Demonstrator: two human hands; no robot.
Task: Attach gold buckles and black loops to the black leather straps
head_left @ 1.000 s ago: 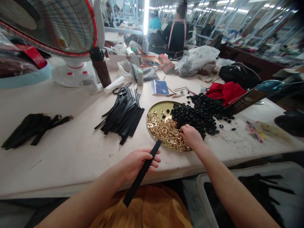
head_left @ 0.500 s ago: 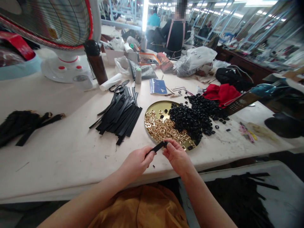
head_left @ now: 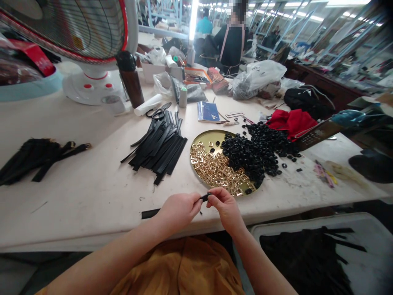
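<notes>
My left hand (head_left: 178,209) is closed round a black strap (head_left: 150,213); one end pokes out to its left, the other shows between both hands. My right hand (head_left: 223,205) pinches that near end, with something small I cannot make out at its fingertips. Both hands hover at the table's front edge, just below a round gold tray (head_left: 211,139) holding gold buckles (head_left: 215,171) and part of a heap of black rings (head_left: 254,149). A pile of black straps (head_left: 161,145) lies left of the tray.
A fan (head_left: 70,37), a dark bottle (head_left: 131,80), scissors (head_left: 158,112), a blue booklet (head_left: 208,111) and red cloth (head_left: 290,120) sit further back. Dark strap bundle (head_left: 33,157) lies far left. A white bin (head_left: 307,254) with black straps stands lower right. A person works behind.
My right hand left the buckles in the tray and came to the strap's end. My left hand turned the strap flatter and both hands drew closer to the table edge.
</notes>
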